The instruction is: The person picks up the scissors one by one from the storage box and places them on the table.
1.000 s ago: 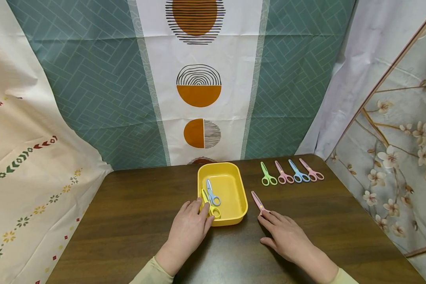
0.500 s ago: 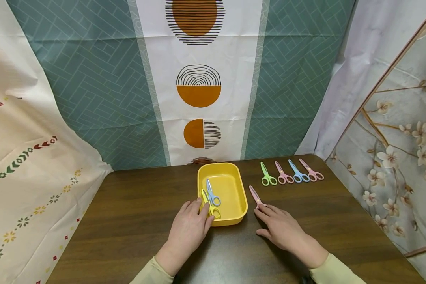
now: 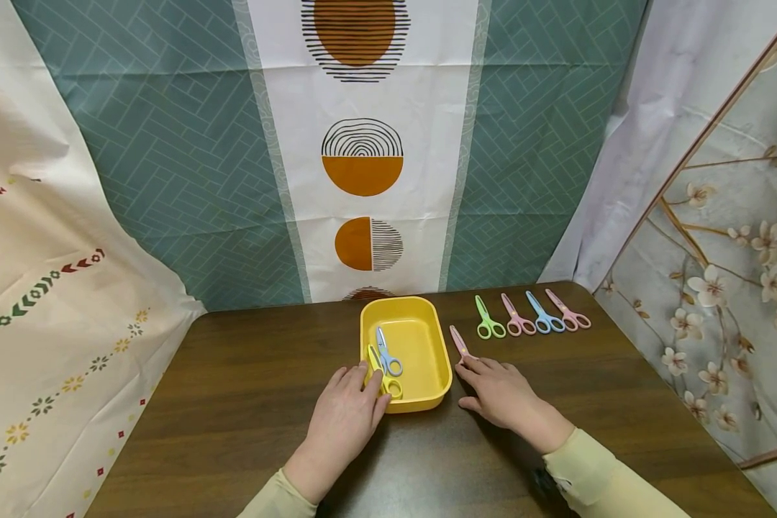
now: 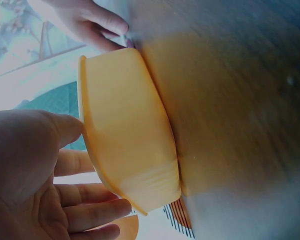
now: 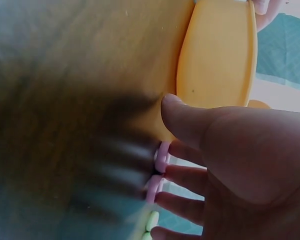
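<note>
A yellow tray (image 3: 432,367) stands on the table in front of me, holding blue scissors (image 3: 388,358) and yellow scissors (image 3: 392,387). My left hand (image 3: 344,410) rests at its near left corner, relaxed fingers and thumb touching the rim, as the left wrist view also shows. Just right of the tray lie pink scissors (image 3: 457,341), blades pointing away from me. My right hand (image 3: 501,392) reaches over their handle with extended fingertips on it, thumb held apart. In the right wrist view the pink handle loops (image 5: 162,156) show under those fingertips.
Along the back right of the table lies a row of scissors: green (image 3: 490,325), pink (image 3: 518,321), blue (image 3: 547,319) and another pink pair (image 3: 571,316). The brown table (image 3: 252,381) meets patterned cloths (image 3: 369,173) at its back and sides.
My right hand has slid the pink scissors away from me and slightly left, closer to the row. The left hand and the tray have stayed in place.
</note>
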The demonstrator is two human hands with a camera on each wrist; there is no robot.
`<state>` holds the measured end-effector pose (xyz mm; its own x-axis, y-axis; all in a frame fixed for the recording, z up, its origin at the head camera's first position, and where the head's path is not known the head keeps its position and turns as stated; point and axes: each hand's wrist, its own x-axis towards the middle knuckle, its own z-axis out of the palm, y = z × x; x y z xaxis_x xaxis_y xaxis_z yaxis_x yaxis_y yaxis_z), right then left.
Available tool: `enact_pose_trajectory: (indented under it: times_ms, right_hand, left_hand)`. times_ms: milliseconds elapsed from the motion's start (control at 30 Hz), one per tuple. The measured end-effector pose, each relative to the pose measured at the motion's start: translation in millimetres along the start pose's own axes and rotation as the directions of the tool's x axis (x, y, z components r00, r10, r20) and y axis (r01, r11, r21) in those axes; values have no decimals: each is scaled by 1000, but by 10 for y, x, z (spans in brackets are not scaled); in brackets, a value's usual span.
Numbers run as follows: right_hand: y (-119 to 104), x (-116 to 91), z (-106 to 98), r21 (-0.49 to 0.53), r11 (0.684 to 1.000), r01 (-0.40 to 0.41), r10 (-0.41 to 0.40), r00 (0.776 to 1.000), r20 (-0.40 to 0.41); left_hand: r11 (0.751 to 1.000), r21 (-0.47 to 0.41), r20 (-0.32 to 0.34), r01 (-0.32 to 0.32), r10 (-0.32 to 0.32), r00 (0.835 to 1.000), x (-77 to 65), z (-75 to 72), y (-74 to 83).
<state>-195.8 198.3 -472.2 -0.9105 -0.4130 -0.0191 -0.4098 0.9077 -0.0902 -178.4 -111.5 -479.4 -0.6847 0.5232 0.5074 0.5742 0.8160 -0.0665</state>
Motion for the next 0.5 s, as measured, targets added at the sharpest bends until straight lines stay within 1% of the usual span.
enact_pose_trajectory:
  times_ms: [167,500]
  right_hand:
    - [19,127,-6,-8,1000,-18,18,1000,23]
    - [55,408,1,-37,998,-54,56,996,63]
  left_hand:
    - [1000,0,5,-1,1,1000,0,3,2]
    - [1000,7,-16,-11,11,1000,2,17,-6]
